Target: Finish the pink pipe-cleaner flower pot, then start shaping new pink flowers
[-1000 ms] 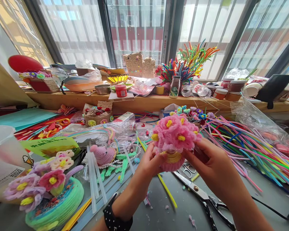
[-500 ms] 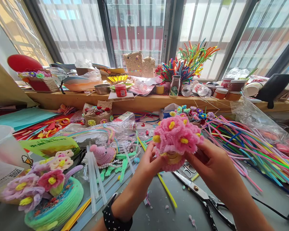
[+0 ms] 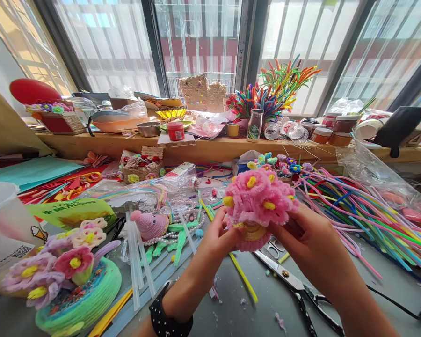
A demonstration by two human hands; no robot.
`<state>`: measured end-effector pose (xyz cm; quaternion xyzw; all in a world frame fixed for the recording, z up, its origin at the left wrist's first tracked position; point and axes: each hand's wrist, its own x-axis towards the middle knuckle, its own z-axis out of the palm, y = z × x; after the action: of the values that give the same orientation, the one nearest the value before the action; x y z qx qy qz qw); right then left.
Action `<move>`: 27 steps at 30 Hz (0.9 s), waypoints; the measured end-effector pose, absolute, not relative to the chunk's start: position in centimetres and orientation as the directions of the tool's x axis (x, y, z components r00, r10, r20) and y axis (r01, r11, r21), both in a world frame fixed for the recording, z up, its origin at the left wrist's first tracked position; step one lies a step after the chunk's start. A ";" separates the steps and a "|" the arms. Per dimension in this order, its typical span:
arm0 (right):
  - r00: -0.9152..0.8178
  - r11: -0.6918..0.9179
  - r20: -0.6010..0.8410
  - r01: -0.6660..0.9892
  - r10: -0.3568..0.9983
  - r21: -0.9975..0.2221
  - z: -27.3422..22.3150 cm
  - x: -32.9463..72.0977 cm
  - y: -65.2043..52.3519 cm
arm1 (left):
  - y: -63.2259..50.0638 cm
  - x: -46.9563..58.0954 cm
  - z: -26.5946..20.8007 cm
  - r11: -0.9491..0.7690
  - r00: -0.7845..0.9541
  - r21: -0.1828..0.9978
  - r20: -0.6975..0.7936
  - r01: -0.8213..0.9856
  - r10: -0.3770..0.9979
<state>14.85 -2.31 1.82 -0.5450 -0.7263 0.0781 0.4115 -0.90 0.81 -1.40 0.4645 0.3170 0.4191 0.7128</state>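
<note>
Between my two hands, above the grey table, is a small pot of fuzzy pink pipe-cleaner flowers (image 3: 259,194) with yellow centres. Its base is pink with a yellow band. My left hand (image 3: 221,236) grips the pot's left side, thumb on the front. From the right, my right hand (image 3: 303,231) closes on the pot's other side, and some of its fingers are hidden behind the flowers. Large scissors (image 3: 284,274) with dotted handles lie below my right hand. A yellow pipe cleaner (image 3: 243,278) rests on the table under the pot.
At left stand a green pipe-cleaner base (image 3: 91,299) with flowers and a plastic cup (image 3: 3,224). Glue sticks (image 3: 136,262) and a pink crocheted toy (image 3: 149,225) lie nearby. Loose pipe cleaners (image 3: 365,215) spread at right. A cluttered wooden sill (image 3: 203,149) runs behind.
The flower pot has turned or tilted very slightly in my hands. Both hands keep their hold, and the things on the table stay where they were.
</note>
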 end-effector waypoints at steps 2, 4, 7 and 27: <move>-0.058 0.384 0.507 0.727 0.860 -0.569 1.8 14.9 -2.3 | 0.8 -0.9 -1.4 0.219 0.450 0.926 -0.061 -0.309 0.891; -0.048 0.372 0.493 0.719 0.869 -0.587 1.7 14.8 -2.3 | 0.7 -0.8 -1.3 0.227 0.449 0.924 -0.069 -0.309 0.891; -0.024 0.336 0.444 0.690 0.895 -0.640 1.9 14.8 -2.4 | 0.7 -0.9 -1.1 0.252 0.460 0.917 -0.088 -0.309 0.884; -0.090 0.348 0.399 0.684 0.912 -0.641 2.5 15.6 -2.5 | 0.4 -1.1 -0.4 0.288 0.485 0.920 -0.130 -0.267 0.865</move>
<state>15.58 -2.54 2.53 -0.5516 -0.7235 0.1474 0.3881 -1.09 0.43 -0.41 0.4549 0.3286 0.3864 0.7320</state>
